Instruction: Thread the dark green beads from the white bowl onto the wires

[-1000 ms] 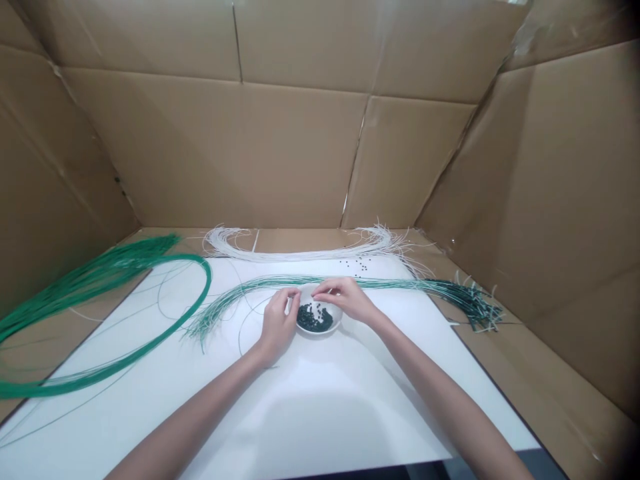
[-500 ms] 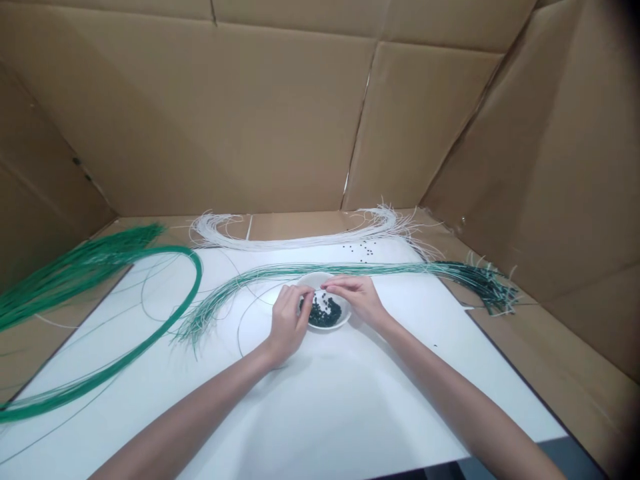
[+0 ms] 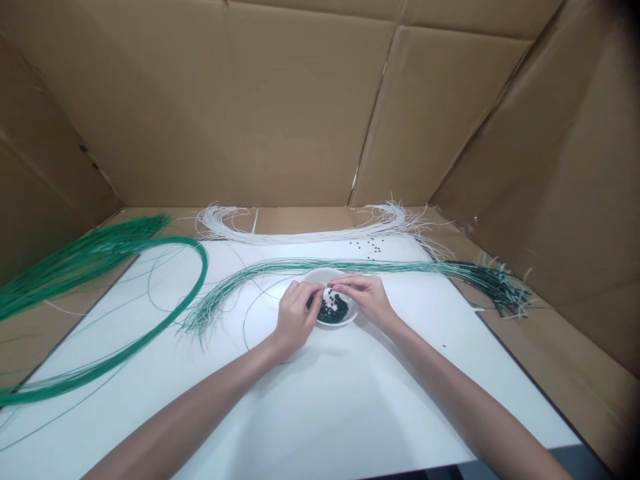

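Note:
Over a small white bowl (image 3: 344,320), both of my hands are closed in a pinch, fingertips almost touching. My left hand (image 3: 295,317) comes in from the bowl's left and pinches what looks like a thin cord; a pale bit of it shows between the fingertips. From the right, my right hand (image 3: 367,295) has thumb and fingers pressed together at the same spot; what they grip is too small to make out. Small dark beads (image 3: 334,312) lie heaped in the bowl below. A loose thin green strand (image 3: 245,320) curves across the table left of my left hand.
Behind the bowl stretches a bundle of green strands (image 3: 390,267), dark at its right end. Farther back lie white strands (image 3: 300,238) and scattered beads (image 3: 370,248). A thick green coil (image 3: 203,267) is at left. Cardboard walls (image 3: 300,113) surround the white table (image 3: 310,413).
The view has shifted slightly, so everything sits a little farther right. My hands keep their pinch over the bowl, with the fingertips slightly closer together.

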### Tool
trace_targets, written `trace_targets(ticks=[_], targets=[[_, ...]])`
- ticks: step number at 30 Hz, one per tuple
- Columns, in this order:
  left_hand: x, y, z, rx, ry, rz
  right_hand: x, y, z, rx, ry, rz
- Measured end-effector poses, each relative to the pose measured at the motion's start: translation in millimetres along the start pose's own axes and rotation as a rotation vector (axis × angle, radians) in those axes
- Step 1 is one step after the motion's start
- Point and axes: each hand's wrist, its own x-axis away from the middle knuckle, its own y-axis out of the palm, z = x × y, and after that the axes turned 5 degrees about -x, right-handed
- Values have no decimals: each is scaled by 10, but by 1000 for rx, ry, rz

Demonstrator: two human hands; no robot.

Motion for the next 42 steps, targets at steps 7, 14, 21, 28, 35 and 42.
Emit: trace_targets(ticks=[7,14,21,28,35,42], targets=[[-9,-15,11,-14,-17,-20,6,1,-6,48,-45,-13],[-10,-23,14,-5,2,-5,6,1,-34,49,-34,-27],[-4,-15,10,-4,-1,16,-2,-15,-25,35,-21,-36],[-1,-17,4,0,9,9,3,-6,-24,30,-25,-40],[-6,-21,3,3,7,-3,0,-6,-21,42,-51,-36],[-15,-40,28,-1,-29,-46,12,-22,-21,162,-145,-101]])
